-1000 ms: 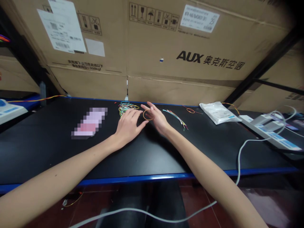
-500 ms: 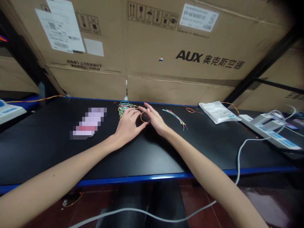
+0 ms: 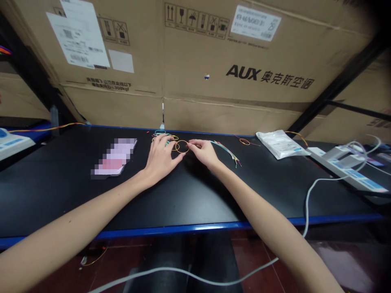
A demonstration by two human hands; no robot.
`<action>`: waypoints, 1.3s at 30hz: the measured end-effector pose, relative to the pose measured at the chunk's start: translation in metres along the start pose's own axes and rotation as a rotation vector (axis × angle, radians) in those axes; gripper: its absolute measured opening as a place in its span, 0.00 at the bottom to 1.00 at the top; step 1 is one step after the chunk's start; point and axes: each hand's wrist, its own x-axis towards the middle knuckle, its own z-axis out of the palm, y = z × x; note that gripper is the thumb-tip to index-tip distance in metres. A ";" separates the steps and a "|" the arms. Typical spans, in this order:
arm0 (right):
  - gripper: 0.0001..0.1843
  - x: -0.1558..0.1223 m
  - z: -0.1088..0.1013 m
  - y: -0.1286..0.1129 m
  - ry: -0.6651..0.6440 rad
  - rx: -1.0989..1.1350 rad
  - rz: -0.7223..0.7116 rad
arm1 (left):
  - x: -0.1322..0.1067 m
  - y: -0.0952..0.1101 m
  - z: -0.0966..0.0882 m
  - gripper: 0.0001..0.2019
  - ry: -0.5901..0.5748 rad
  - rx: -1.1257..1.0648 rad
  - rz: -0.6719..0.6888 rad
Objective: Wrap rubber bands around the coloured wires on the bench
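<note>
Loose grip on our side: left hand (image 3: 160, 156) sits open, fingers resting on a tangle of coloured wire loops (image 3: 161, 136), thumb beside a thin orange wire loop (image 3: 182, 146) lying between our hands. Right hand (image 3: 203, 154) has its fingertips (image 3: 191, 143) at that loop's 3 o'clock edge; can't tell if they're pinching. Straight coloured wires (image 3: 226, 150) lie at 2 o'clock, on a black bench (image 3: 61, 195).
</note>
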 end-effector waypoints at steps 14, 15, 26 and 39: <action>0.09 -0.006 -0.001 -0.009 -0.016 -0.051 -0.029 | -0.002 0.003 -0.002 0.22 -0.096 -0.009 0.026; 0.09 -0.006 -0.001 -0.010 -0.019 -0.051 -0.029 | -0.001 0.003 -0.002 0.21 -0.102 -0.011 0.026; 0.12 -0.009 -0.001 -0.014 -0.074 -0.047 -0.063 | 0.007 -0.007 -0.005 0.19 -0.083 0.002 0.041; 0.12 -0.022 -0.001 -0.014 -0.292 -0.679 -0.342 | 0.023 -0.045 -0.007 0.21 -0.190 0.154 -0.130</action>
